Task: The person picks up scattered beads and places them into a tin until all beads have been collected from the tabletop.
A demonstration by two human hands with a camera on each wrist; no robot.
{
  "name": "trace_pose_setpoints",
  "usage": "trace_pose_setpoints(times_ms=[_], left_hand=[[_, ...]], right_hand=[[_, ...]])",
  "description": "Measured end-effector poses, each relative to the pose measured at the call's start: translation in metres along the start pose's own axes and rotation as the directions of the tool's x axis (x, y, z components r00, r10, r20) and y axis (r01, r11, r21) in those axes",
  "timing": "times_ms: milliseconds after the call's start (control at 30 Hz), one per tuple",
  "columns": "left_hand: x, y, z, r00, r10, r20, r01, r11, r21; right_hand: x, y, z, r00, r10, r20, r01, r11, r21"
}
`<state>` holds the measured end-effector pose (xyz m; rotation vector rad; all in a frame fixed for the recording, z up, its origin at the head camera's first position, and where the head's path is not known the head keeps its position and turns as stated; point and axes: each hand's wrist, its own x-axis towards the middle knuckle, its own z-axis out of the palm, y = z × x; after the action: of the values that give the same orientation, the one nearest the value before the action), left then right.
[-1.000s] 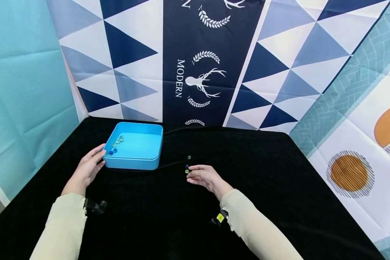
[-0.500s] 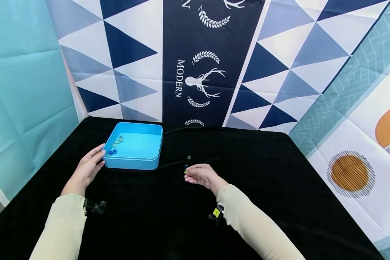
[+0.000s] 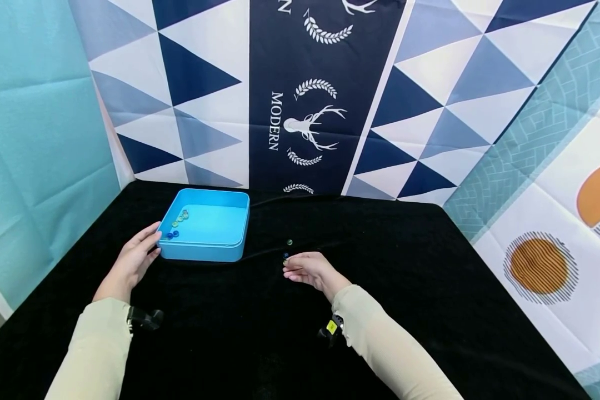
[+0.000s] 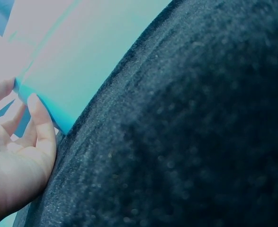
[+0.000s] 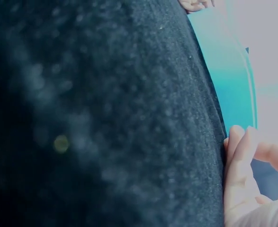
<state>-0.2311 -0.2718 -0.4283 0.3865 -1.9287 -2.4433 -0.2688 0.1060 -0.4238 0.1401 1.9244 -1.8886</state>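
At the near left corner of the light blue open box [image 3: 202, 253], my left hand [image 3: 130, 264] grips the walls, thumb on the front and fingers along the side. In the left wrist view the hand [image 4: 22, 146] bends round that corner. Inside the box, blue marbles [image 3: 173, 235] and pale green marbles [image 3: 181, 218] lie along the left wall. My right hand [image 3: 311, 270] pinches a yellow-green marble [image 3: 285, 263] at its fingertips, low over the black cloth. Just beyond these fingertips sits a dark blue marble [image 3: 286, 255], and a green marble [image 3: 289, 242] lies farther back.
Black cloth [image 3: 240, 333] covers the table. Patterned fabric [image 3: 300, 111] hangs behind the far edge, with a light blue curtain [image 3: 45, 122] on the left and another printed sheet [image 3: 540, 278] on the right.
My right hand has shifted slightly left and its fingers have closed on the yellow-green marble, which they now largely cover. The left hand and the box have stayed in place.
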Motion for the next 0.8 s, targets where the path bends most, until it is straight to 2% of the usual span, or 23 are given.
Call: trace_pose_setpoints(times_ms=[233,500,800], left_hand=[[0.000,-0.001,0.000,1.000,0.012,-0.003,-0.011,1.000,0.028],[0.000,-0.002,-0.001,1.000,0.021,0.001,-0.021,1.000,0.018],[0.000,-0.001,-0.001,1.000,0.021,0.004,-0.021,1.000,0.020]], right_hand=[[-0.001,0.001,0.000,1.000,-0.026,-0.009,0.027,0.998,0.062],[0.001,0.006,0.006,0.995,-0.098,-0.002,0.096,0.971,0.219],[0.002,0.001,0.021,0.991,-0.130,-0.008,0.128,0.958,0.256]])
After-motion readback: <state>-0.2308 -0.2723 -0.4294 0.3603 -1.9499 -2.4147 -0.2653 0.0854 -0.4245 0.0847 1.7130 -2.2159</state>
